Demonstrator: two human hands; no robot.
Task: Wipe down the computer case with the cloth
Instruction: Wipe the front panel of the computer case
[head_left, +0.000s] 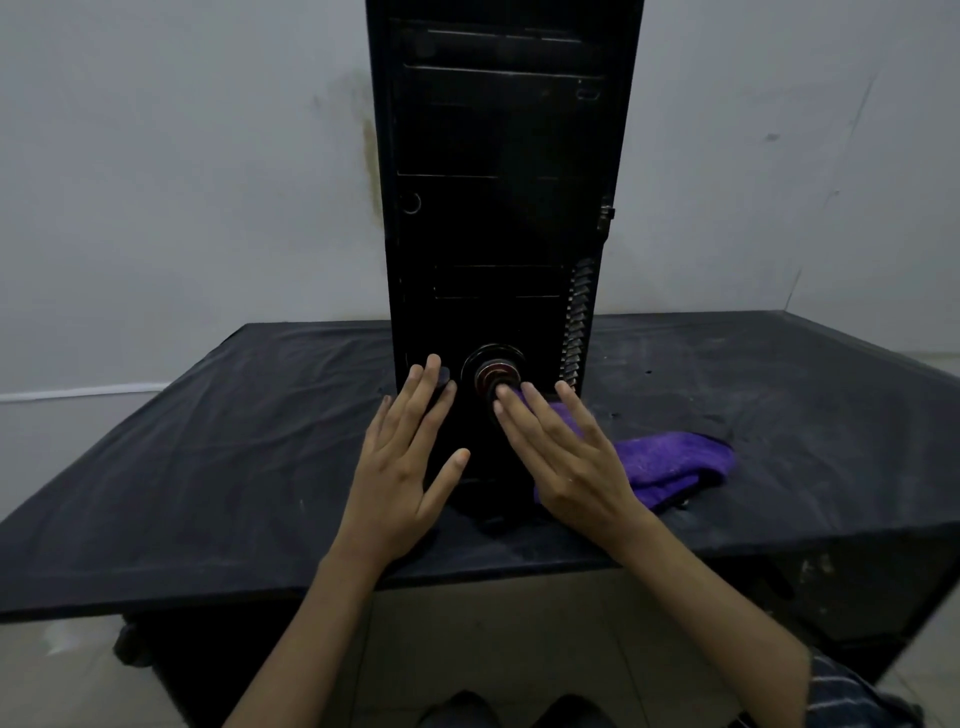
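Head view: black computer case (498, 208) standing upright on the dark-covered bench (208, 467), front panel facing the camera, round dial (496, 371) low on that panel as the landmark. Left hand (402, 457) just left of the dial, fingers spread and flat against the panel, open, holding nothing; apparently steadying the case. Right hand (566, 457) just below and right of the dial, fingers extended and laid over the purple cloth (670, 462), pressing it rather than closing around it, fingertips reaching the dial's lower edge. Cloth partly trapped under the palm against the lower panel, its loose end trailing on the bench to the right of the dial and below it. Step in hand, judged from this: wiping the bottom of the front panel around the dial. Best done with flat, even palm pressure, cloth kept folded under the fingers so bare skin stays off the surface, short strokes circling the dial's raised rings, then long passes upward toward the drive bays. Worth keeping the left hand braced, since a tall case may rock. Vent slats (576, 322) right of the dial likely to snag fibres; gentler pressure there.
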